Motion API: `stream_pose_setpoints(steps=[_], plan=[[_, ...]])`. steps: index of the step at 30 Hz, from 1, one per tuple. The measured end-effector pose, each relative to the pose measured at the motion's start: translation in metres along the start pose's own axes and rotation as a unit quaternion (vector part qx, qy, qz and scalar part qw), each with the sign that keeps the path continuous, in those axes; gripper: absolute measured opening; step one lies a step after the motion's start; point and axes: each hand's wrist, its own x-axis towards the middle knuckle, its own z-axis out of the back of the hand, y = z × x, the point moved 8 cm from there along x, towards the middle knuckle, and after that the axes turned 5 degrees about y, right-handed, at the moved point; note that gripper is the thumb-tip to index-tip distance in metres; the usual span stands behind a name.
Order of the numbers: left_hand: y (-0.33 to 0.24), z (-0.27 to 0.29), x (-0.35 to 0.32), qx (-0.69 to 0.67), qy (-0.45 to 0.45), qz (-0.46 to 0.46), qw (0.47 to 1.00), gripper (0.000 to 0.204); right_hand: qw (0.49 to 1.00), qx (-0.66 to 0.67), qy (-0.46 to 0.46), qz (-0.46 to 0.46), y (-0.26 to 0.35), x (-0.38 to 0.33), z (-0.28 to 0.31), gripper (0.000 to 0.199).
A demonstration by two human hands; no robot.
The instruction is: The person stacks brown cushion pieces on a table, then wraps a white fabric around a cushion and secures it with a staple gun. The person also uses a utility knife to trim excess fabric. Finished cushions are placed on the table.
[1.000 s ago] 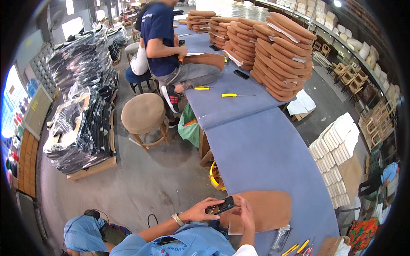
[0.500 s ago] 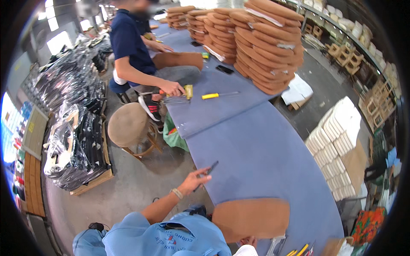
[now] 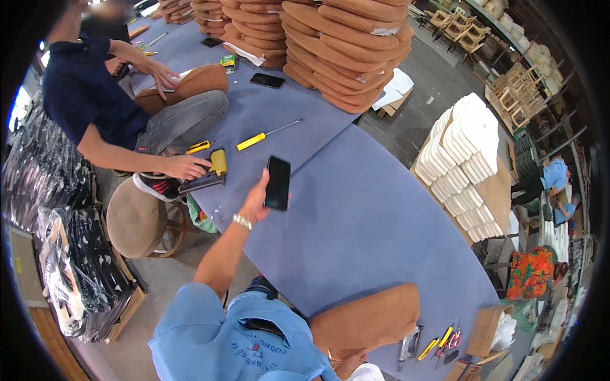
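My left hand (image 3: 255,202) is closed round a black smartphone (image 3: 277,183), held upright above the blue-grey table (image 3: 362,216). A brown upholstered pad (image 3: 365,320) lies at the table's near edge, in front of my body. My right hand cannot be made out; the lower edge by the pad shows only a brown shape and something white. Right of the pad lie a grey staple gun (image 3: 410,343), yellow-handled tools (image 3: 436,343) and red-handled scissors (image 3: 454,340).
On the left a co-worker (image 3: 95,108) sits with one hand on a yellow staple gun (image 3: 218,164). A yellow screwdriver (image 3: 251,141) and another phone (image 3: 267,80) lie nearby. Tall stacks of brown pads (image 3: 343,51) stand at the back. White pads (image 3: 457,165) are piled on the right.
My left hand has moved forward and left over the table, and the phone is turned so its dark face shows. The view has shifted. The co-worker's near hand has moved onto the staple gun.
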Motion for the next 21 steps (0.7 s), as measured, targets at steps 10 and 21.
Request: stream_pose_setpoints(steps=[10,21], plan=[[-0.178,0.041,0.24,0.361,-0.17,-0.048,0.916,0.083,0.984,-0.079,-0.158,-0.04,0.031,-0.049,-0.031,0.059],[-0.157,0.04,0.207,0.631,-0.146,-0.269,0.713,0.054,0.955,-0.209,-0.193,-0.086,0.036,-0.098,-0.051,0.079]])
